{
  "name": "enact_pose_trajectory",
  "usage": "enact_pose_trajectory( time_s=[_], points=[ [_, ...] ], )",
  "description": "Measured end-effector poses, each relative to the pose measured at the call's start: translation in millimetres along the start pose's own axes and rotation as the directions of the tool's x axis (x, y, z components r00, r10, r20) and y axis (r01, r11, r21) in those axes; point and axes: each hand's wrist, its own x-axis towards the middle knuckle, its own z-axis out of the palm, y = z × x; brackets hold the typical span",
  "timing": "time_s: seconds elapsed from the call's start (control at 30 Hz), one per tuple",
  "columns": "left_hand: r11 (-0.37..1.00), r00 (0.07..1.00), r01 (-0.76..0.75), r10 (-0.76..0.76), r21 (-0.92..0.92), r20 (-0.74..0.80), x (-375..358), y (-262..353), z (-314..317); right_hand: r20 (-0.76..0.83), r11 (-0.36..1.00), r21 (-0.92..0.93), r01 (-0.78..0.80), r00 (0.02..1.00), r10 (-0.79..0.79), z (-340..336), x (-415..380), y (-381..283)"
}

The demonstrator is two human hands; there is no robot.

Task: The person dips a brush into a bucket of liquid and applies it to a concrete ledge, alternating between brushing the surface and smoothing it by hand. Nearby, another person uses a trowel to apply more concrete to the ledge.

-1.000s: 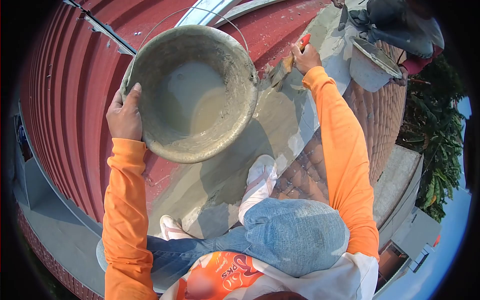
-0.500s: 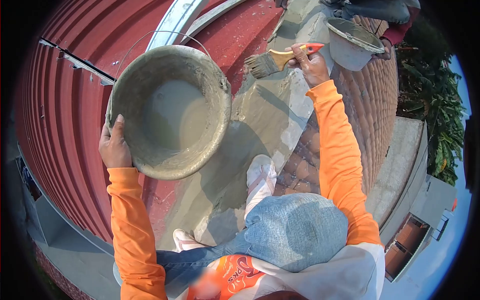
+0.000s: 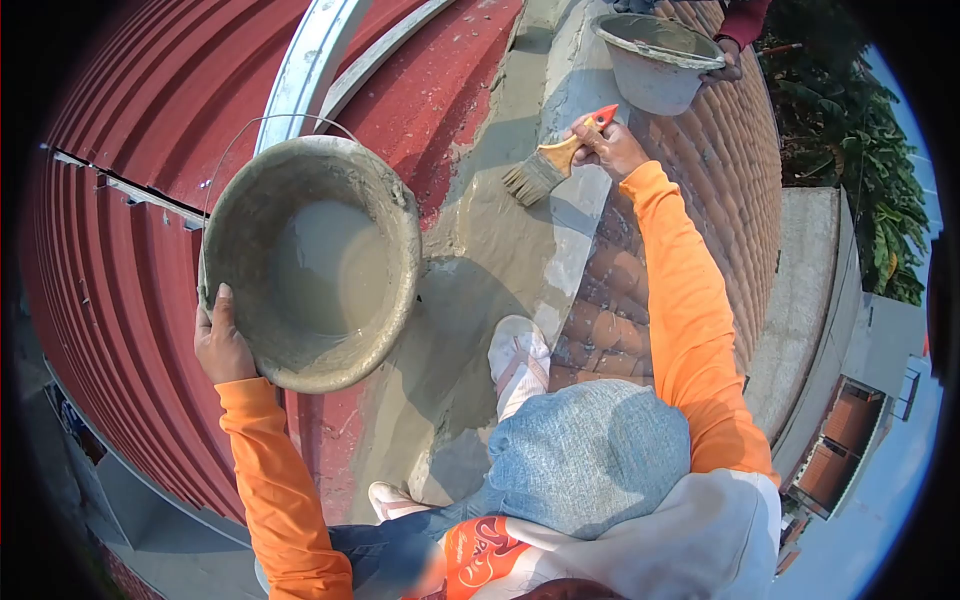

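My left hand [image 3: 224,345] grips the rim of a cement-coated bucket [image 3: 392,310], thumb over the edge. Thin grey cement slurry [image 3: 330,265] lies in its bottom, and a wire handle stands up behind the rim. In my right hand [image 3: 612,150] is a wide paintbrush [image 3: 560,158] with a wooden handle and a red end. Its grey, cement-caked bristles point down and left, close over the wet cement strip [image 3: 470,290] that runs along the roof between my feet and the far end.
Red corrugated roofing [image 3: 130,270] slopes away on the left, with a pale metal beam [image 3: 310,70] behind the bucket. Brown roof tiles [image 3: 700,190] fall off to the right. Ahead, another person's hand [image 3: 728,62] holds a second bucket [image 3: 655,80]. My sandalled foot [image 3: 520,360] stands on the strip.
The paintbrush has tipped, its bristles now lower and pointing more downward. The bucket in my left hand sits lower and further left in view; the view itself has shifted a little.
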Motion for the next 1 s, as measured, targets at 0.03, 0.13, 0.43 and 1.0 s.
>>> enact_pose_trajectory(
  time_s=[0.03, 0.13, 0.43, 1.0],
  points=[
    [1.0, 1.0, 0.008, -0.008, 0.021, -0.001, -1, 2, 0, -0.012, 1.0, 0.006, -0.003, 1.0, 0.003, 0, 0, 4],
    [0.999, 1.0, 0.008, -0.009, 0.035, 0.011, 0, 0, -1, -0.343, 0.959, -0.192, 0.21, 0.901, -0.266, -6, 17, 10],
    [1.0, 1.0, 0.014, -0.014, 0.017, -0.004, -3, 4, 3, 0.151, 0.441, -0.737, 0.512, 0.761, -0.631, 45, -39, 5],
    [0.997, 1.0, 0.016, -0.015, 0.074, -0.012, 1, 1, 0, -0.045, 0.964, -0.19, 0.186, 0.979, -0.197, 28, -2, -19]
  ],
)
